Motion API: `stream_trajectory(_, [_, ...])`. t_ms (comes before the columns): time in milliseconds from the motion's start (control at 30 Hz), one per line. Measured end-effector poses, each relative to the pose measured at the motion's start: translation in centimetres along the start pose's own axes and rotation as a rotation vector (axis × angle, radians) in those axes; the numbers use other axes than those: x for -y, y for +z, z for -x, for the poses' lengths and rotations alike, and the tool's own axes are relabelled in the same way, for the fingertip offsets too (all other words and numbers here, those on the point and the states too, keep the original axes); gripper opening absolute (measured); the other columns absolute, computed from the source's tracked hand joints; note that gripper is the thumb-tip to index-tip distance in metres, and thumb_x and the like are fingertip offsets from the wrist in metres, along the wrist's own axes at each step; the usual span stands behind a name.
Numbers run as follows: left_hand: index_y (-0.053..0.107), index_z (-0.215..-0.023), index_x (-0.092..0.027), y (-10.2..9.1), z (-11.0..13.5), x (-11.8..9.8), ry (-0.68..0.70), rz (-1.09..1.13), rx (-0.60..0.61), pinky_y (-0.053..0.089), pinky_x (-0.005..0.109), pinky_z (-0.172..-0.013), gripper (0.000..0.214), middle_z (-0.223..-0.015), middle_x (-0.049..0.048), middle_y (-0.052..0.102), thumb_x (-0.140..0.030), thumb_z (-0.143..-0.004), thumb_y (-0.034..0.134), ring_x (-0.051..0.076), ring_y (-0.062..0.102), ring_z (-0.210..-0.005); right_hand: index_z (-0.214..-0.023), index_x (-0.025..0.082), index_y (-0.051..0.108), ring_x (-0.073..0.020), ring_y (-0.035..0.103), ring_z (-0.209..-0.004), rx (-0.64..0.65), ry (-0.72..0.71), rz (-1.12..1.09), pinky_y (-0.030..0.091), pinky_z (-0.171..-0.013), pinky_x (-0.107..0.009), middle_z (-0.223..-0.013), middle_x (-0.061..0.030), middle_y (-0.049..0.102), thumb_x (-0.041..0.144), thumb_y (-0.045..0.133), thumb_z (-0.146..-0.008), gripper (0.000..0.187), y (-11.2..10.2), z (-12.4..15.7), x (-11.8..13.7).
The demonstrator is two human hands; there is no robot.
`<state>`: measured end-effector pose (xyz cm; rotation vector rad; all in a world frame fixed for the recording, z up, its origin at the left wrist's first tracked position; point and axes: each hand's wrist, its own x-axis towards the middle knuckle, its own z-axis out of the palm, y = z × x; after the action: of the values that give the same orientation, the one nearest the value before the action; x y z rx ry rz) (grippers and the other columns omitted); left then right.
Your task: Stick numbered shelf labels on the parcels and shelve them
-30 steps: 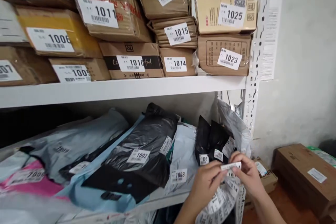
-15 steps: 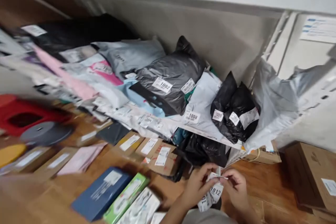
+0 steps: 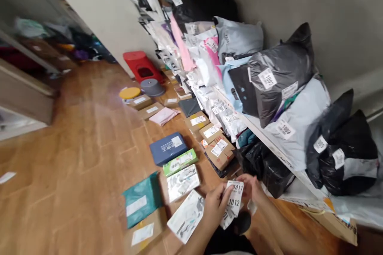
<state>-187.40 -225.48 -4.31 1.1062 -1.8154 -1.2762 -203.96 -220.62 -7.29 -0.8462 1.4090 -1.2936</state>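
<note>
My left hand (image 3: 216, 204) is closed on a strip of white number labels (image 3: 233, 199) reading 1011 and 1012, with more of the strip hanging below it. My right hand (image 3: 253, 186) sits just right of the strip, fingers curled at its edge; whether it pinches a label is unclear. Beneath my hands, parcels lie on the wooden floor: a white printed packet (image 3: 186, 216), another white packet (image 3: 182, 182), a green box (image 3: 180, 161), a blue box (image 3: 168, 148) and a teal mailer (image 3: 140, 199).
A low white shelf (image 3: 271, 139) on the right holds black, grey and pink mailer bags with number labels. More small cardboard boxes (image 3: 219, 150) line the floor beside it. A red stool (image 3: 142, 67), a grey disc and a yellow disc stand farther back. A black bag (image 3: 263, 167) lies under the shelf.
My view has swung down and to the left, from the shelves of numbered boxes to the floor. My hands stay together on the label strip, which now shows 1011 and 1012.
</note>
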Motion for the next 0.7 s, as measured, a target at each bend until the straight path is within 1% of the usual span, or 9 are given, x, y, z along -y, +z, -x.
stream_trajectory(67, [0.063, -0.073, -0.021, -0.8, -0.1, 1.8, -0.075, 0.031, -0.055, 0.042, 0.022, -0.052, 0.043, -0.058, -0.0022, 0.061, -0.056, -0.092, 0.047, 0.013, 0.056, -0.053, -0.088, 0.021, 0.066, -0.025, 0.071, -0.078, -0.025, -0.079, 0.253, 0.058, -0.075, -0.041, -0.081, -0.0112, 0.073, 0.083, 0.02, -0.087, 0.077, 0.3, -3.7, 0.6])
stream_trajectory(133, [0.062, -0.071, -0.021, -1.2, -0.4, 3.8, -0.139, 0.061, -0.092, 0.041, 0.023, -0.052, 0.045, -0.058, -0.0022, 0.059, -0.059, -0.091, 0.048, 0.014, 0.055, -0.054, -0.093, 0.022, 0.067, -0.0266, 0.07, -0.095, -0.031, -0.154, 0.484, 0.055, -0.089, -0.044, -0.098, -0.0132, 0.074, 0.066, 0.039, -0.091, 0.052, 1.0, -8.3, 1.6])
stream_trajectory(200, [0.06, -0.07, -0.02, -1.2, -1.3, 5.7, -0.206, 0.092, -0.109, 0.039, 0.023, -0.052, 0.047, -0.057, -0.0021, 0.058, -0.061, -0.09, 0.047, 0.014, 0.054, -0.054, -0.102, 0.021, 0.068, -0.0288, 0.06, -0.118, -0.015, -0.199, 0.616, 0.043, -0.107, -0.046, -0.119, -0.015, 0.069, 0.046, 0.06, -0.084, 0.032, 2.4, -13.6, 2.5])
stream_trajectory(300, [0.06, -0.07, -0.02, -0.6, -3.7, 7.9, -0.29, 0.133, -0.076, 0.038, 0.024, -0.052, 0.05, -0.057, -0.0015, 0.057, -0.064, -0.09, 0.044, 0.015, 0.054, -0.054, -0.121, 0.02, 0.065, -0.0294, 0.036, -0.144, -0.03, -0.193, 0.942, 0.019, -0.122, -0.049, -0.147, -0.0143, 0.054, 0.015, 0.067, -0.074, 0.047, 4.5, -21.2, 3.5])
stream_trajectory(400, [0.061, -0.074, -0.021, -0.6, -7.1, 9.6, -0.306, 0.163, 0.014, 0.04, 0.024, -0.055, 0.049, -0.062, 0.0004, 0.062, -0.062, -0.091, 0.041, 0.016, 0.057, -0.06, -0.129, 0.018, 0.062, -0.0327, 0.039, -0.141, -0.183, -0.046, 1.404, 0.025, -0.117, -0.052, -0.147, -0.0171, 0.053, 0.007, 0.062, -0.074, 0.056, 4.4, -25.4, 3.7])
stream_trajectory(467, [0.061, -0.077, -0.021, -1.0, -9.7, 10.7, -0.29, 0.139, 0.083, 0.043, 0.025, -0.059, 0.047, -0.067, 0.0016, 0.066, -0.059, -0.093, 0.039, 0.017, 0.06, -0.064, -0.128, 0.013, 0.061, -0.0372, 0.051, -0.128, -0.284, 0.057, 1.48, 0.039, -0.105, -0.052, -0.136, -0.0232, 0.059, 0.013, 0.063, -0.077, 0.051, 2.7, -25.5, 3.5])
stream_trajectory(533, [0.06, -0.077, -0.021, -1.5, -12.3, 12.1, -0.28, 0.095, 0.138, 0.043, 0.026, -0.06, 0.044, -0.067, 0.0019, 0.066, -0.054, -0.095, 0.038, 0.018, 0.061, -0.065, -0.129, 0.01, 0.058, -0.0364, 0.057, -0.118, -0.324, 0.088, 1.502, 0.045, -0.097, -0.047, -0.127, -0.0226, 0.063, 0.02, 0.062, -0.079, 0.051, 0.4, -23.7, 3.0])
stream_trajectory(633, [0.058, -0.074, -0.021, -1.8, -16.4, 14.3, -0.271, 0.057, 0.194, 0.042, 0.027, -0.061, 0.037, -0.065, 0.0019, 0.064, -0.048, -0.095, 0.042, 0.019, 0.061, -0.065, -0.127, 0.011, 0.059, -0.0336, 0.061, -0.106, -0.348, -0.055, 1.527, 0.049, -0.089, -0.043, -0.116, -0.0201, 0.065, 0.022, 0.054, -0.082, 0.046, -2.7, -20.0, 1.9])
stream_trajectory(700, [0.059, -0.074, -0.021, -1.3, -19.1, 15.4, -0.242, 0.049, 0.238, 0.043, 0.029, -0.065, 0.032, -0.067, 0.0026, 0.064, -0.043, -0.094, 0.046, 0.021, 0.063, -0.069, -0.113, 0.013, 0.065, -0.0323, 0.063, -0.097, -0.304, -0.112, 1.543, 0.051, -0.083, -0.042, -0.105, -0.0178, 0.067, 0.02, 0.049, -0.083, 0.035, -4.0, -18.3, 1.4])
